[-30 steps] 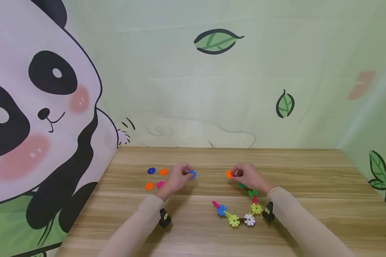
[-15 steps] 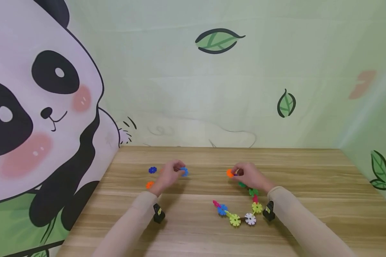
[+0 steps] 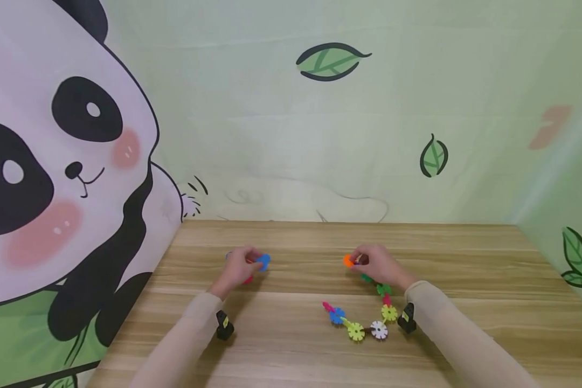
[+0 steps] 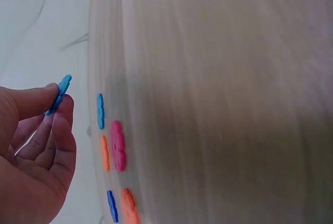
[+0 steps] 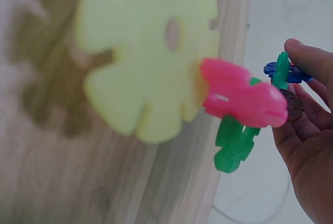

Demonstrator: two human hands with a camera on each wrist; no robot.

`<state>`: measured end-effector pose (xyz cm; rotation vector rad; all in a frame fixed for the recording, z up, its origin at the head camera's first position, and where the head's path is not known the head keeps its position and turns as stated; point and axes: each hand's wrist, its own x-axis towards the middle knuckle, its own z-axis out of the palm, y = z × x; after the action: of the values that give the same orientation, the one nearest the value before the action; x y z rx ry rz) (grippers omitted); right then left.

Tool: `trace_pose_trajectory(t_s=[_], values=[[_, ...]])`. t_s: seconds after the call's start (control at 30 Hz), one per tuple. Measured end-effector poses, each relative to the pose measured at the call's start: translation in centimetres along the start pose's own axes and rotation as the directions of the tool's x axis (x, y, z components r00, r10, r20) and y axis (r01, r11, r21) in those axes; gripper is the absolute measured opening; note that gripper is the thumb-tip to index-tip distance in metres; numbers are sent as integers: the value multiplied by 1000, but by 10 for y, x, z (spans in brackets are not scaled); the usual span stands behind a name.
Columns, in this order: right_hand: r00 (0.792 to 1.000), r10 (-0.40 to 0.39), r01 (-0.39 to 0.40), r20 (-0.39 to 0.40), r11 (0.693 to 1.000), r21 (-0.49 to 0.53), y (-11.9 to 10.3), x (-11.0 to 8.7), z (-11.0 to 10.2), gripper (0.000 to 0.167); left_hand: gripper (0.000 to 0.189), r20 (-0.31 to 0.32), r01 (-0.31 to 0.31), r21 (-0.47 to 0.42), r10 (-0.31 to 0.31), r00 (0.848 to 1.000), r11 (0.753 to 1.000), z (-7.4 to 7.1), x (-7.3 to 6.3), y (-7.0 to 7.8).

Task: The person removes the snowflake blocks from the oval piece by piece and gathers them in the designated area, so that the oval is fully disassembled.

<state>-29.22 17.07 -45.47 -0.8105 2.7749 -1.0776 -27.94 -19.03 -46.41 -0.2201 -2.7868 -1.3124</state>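
Note:
My left hand (image 3: 237, 268) pinches a light blue snowflake disc (image 4: 61, 95) between thumb and fingertips, above the table's left part. Loose discs lie below that hand: a second light blue disc (image 4: 101, 111), a pink disc (image 4: 118, 146), a dark blue disc (image 4: 112, 206) and two orange ones. From the head, the hand hides most of them. My right hand (image 3: 380, 265) grips the far end of a chain of interlocked snowflake discs, where an orange disc (image 3: 348, 261) sticks out past the fingertips. Green discs (image 5: 234, 143), a pink disc (image 5: 244, 93) and a yellow disc (image 5: 151, 52) follow along the chain.
On the wooden table (image 3: 291, 350) the chain curves toward me through a white disc (image 3: 379, 330) and another yellow disc (image 3: 356, 331) to a blue disc (image 3: 337, 316) and a pink end. A printed wall (image 3: 252, 134) stands along the table's back edge.
My left hand has moved left with the light blue disc and now covers most of the loose discs. The right hand keeps its hold on the chain, almost still.

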Motion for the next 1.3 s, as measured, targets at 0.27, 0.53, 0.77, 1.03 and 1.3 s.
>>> trace_pose_trajectory(t_s=[0.27, 0.53, 0.77, 1.03, 1.3], values=[[1000, -15, 15, 1, 1000, 4, 0, 0, -1, 12, 18, 68, 69, -19, -67, 995, 997, 3, -3, -4], [1000, -13, 12, 9, 1000, 20, -1, -1, -3, 10, 14, 120, -45, 103, 32, 992, 994, 13, -3, -6], [1000, -4, 3, 8, 1000, 21, -2, 1, -1, 11, 13, 119, -93, 197, 71, 990, 976, 16, -5, -2], [1000, -5, 5, -1, 999, 39, -3, 1, 0, 11, 14, 115, -71, 271, 41, 993, 960, 16, -4, 2], [1000, -1, 1, 7, 999, 34, -1, 3, 2, 11, 9, 127, -85, 204, 60, 990, 975, 28, 4, 17]])
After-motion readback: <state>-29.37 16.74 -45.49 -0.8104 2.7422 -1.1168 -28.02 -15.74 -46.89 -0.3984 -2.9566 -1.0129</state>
